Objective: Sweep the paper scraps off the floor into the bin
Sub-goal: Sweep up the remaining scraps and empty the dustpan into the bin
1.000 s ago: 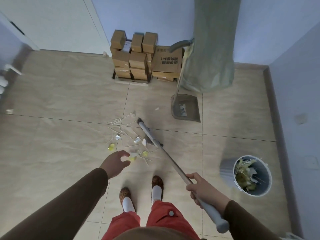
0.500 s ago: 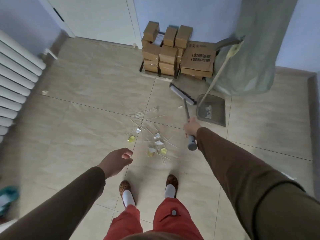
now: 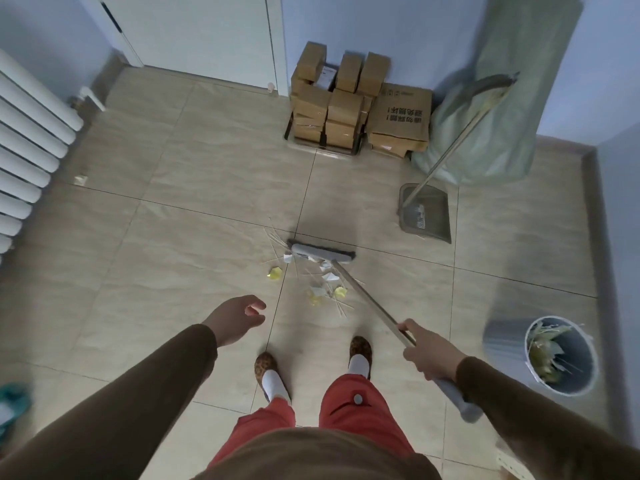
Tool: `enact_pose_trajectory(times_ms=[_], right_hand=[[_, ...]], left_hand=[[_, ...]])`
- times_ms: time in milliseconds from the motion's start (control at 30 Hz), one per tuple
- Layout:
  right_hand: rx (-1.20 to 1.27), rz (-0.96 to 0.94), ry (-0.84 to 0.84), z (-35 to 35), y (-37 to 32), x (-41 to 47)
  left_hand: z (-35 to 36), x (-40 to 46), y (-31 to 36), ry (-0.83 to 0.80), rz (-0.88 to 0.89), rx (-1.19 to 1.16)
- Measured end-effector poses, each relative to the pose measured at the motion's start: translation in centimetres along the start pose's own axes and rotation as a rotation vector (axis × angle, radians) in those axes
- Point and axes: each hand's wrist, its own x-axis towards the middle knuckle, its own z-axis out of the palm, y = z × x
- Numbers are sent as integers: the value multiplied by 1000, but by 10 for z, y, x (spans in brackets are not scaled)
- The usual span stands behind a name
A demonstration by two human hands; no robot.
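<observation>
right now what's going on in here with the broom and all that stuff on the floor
A person is sweeping. The right hand holds the broom by its handle, with the head set down on the far side of the paper scraps. The left hand hangs open, holding nothing. The dustpan sits unused near the wall, and the bin at the right already holds some scraps.

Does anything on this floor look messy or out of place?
Yes. Paper scraps, white and yellow with thin strips, lie scattered on the tiles beside the broom head. One stray scrap sits alone near the radiator.
</observation>
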Motion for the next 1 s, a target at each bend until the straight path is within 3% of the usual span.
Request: enact_pose_trajectory(times_ms=[133, 267, 400, 500, 567, 667, 800, 1000], right_hand=[[96, -41, 29, 28, -6, -84], [468, -102, -20, 46, -57, -108], [958, -94, -202, 70, -144, -60], [1324, -2, -495, 91, -218, -13], [1476, 51, -644, 106, -258, 22], [1604, 106, -687, 126, -293, 71], [1616, 131, -640, 128, -282, 96], [1734, 235, -480, 104, -166, 72]], left_hand=[[-24, -4, -33, 25, 16, -11], [-43, -9, -65, 52, -6, -27], [-56, -13, -87, 62, -22, -28], [-62, -16, -96, 69, -12, -12], [-65, -18, -102, 71, -16, -11], [-65, -20, -112, 65, -30, -7], [-65, -18, -120, 48, -42, 11], [-60, -14, -107, 24, -6, 40]])
